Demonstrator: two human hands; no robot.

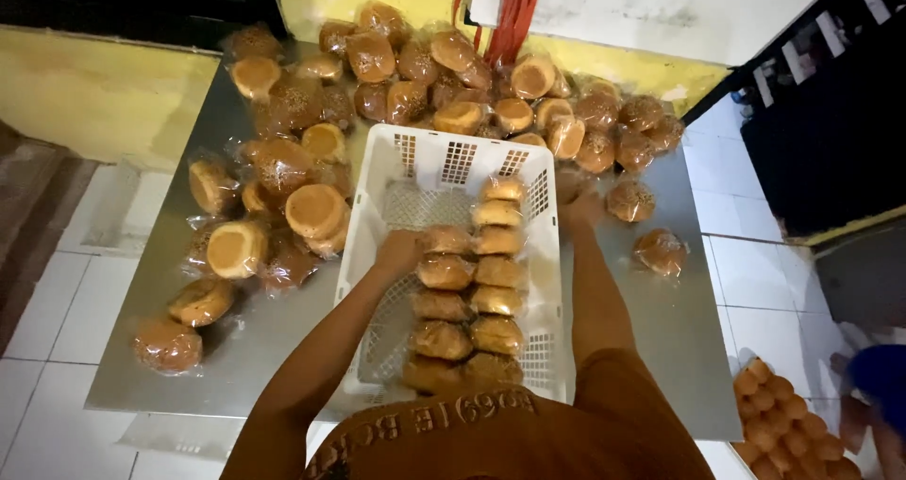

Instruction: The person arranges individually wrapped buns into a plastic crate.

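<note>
A white plastic crate (444, 164) sits in the middle of a steel table (245, 343). Two rows of wrapped buns (472, 296) lie on edge along its right side. My left hand (398, 251) is inside the crate, touching a wrapped bun (446, 241) at the far end of the left row. My right hand (581, 211) reaches past the crate's right wall to the table, among the loose wrapped buns (630, 200); its fingers are hard to make out.
Many plastic-wrapped buns (311, 140) are heaped across the back and left of the table. A second container of buns (788, 423) stands on the tiled floor at lower right, next to a person's blue-clad limb (878, 376). Yellow wall behind.
</note>
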